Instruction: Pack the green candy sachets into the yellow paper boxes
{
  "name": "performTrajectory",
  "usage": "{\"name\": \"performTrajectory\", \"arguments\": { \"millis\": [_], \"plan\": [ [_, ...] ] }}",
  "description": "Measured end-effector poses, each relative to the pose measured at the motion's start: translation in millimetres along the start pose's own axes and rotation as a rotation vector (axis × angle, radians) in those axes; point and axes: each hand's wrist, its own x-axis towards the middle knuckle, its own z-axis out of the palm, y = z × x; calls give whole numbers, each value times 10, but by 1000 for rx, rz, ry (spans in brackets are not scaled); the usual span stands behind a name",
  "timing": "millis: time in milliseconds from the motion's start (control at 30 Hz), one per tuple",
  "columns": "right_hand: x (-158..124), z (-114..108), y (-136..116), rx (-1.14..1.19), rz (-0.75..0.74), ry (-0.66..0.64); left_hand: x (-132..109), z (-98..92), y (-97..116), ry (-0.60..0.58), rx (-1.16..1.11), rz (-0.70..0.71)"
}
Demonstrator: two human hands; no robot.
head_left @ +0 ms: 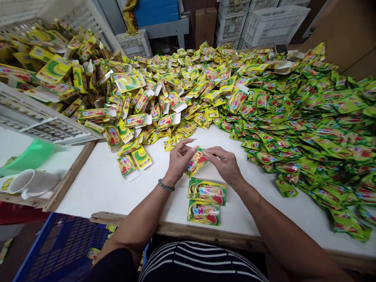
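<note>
My left hand [178, 160] and my right hand [225, 164] together hold one small yellow-green candy box [196, 161] above the white table [96, 184], fingers pinched on its two ends. A dark bead bracelet sits on my left wrist. Just below the hands, two closed boxes [207, 191] [204, 213] lie flat near the table's front edge. A big heap of open yellow boxes [152, 98] lies behind the hands. To the right spreads a pile of green sachets [308, 125].
A white plastic crate [38, 121] tilts at the left, full of boxes. Below it stand a white cup [26, 182] and a green scoop [29, 156]. A blue crate [58, 246] sits on the floor at lower left. White crates [258, 19] are stacked at the back.
</note>
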Motion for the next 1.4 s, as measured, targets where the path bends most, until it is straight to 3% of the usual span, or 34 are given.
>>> {"name": "performTrajectory", "arguments": {
  "millis": [100, 233, 300, 367, 533, 600, 700, 767, 867, 1000, 1100, 1233, 1400],
  "plan": [
    [87, -159, 137, -36, 62, 136, -46, 60, 109, -150, 30, -67],
    [269, -400, 365, -246, 123, 411, -214, 117, 238, -700, 280, -82],
    [420, -476, 438, -435, 122, 413, -252, 100, 234, -812, 446, 7],
    [621, -487, 468, -609, 111, 302, -205, 32, 193, -702, 566, 112],
    [1183, -277, 549, -922, 1, -128, 212, -347, 68, 73, 964, 298],
    [1296, -183, 626, -991, -13, -268, 370, -499, 5, 195, 1197, 223],
    [1254, -110, 719, -1095, -61, -323, 476, -622, -102, 146, 1381, 73],
    [1137, -112, 733, -1125, -93, -366, 478, -631, -155, 102, 1388, 55],
    [972, -144, 688, -1135, -99, -438, 459, -595, -187, 129, 1244, 26],
    [911, -156, 566, -1058, -75, -433, 443, -564, -198, 189, 964, 13],
    [977, -226, 472, -1012, -61, -338, 425, -556, -220, 140, 817, 27],
    [1058, -513, 423, -1186, 36, -141, 428, -522, -251, 92, 765, 2],
    [933, -702, 488, -1413, 11, -397, 474, -436, -301, 61, 775, -10]
  ]
}}
